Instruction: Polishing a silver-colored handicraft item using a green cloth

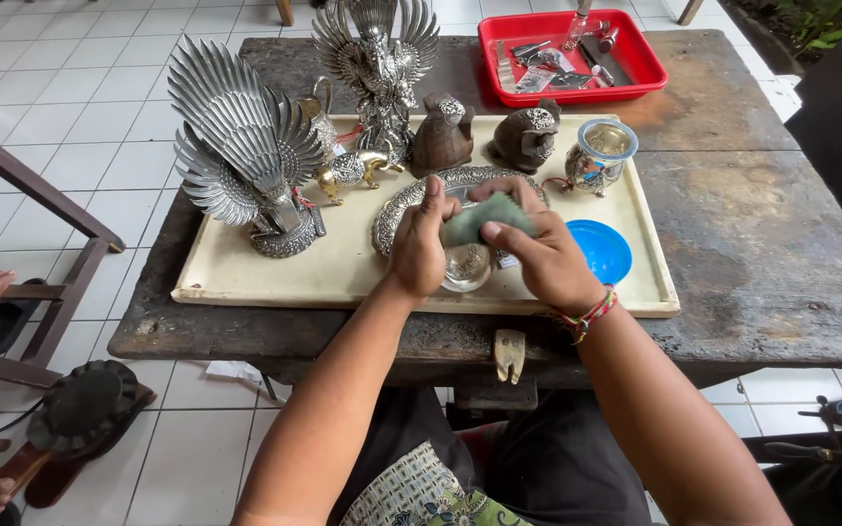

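Gripping a small silver piece [466,265] — left fingers [428,209] closed, right fingers [504,234] pinching green cloth [484,219] seemingly atop it

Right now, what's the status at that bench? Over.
Left hand grips small silver piece. Right hand presses green cloth on it. Ornate silver tray beneath, blue lid beside. Nothing blocking.

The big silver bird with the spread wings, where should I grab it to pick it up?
Probably by its base, coming from the front right. The bird stands upright on the tray, and its fanned feathers look thin and pointy, so they make a poor hold.
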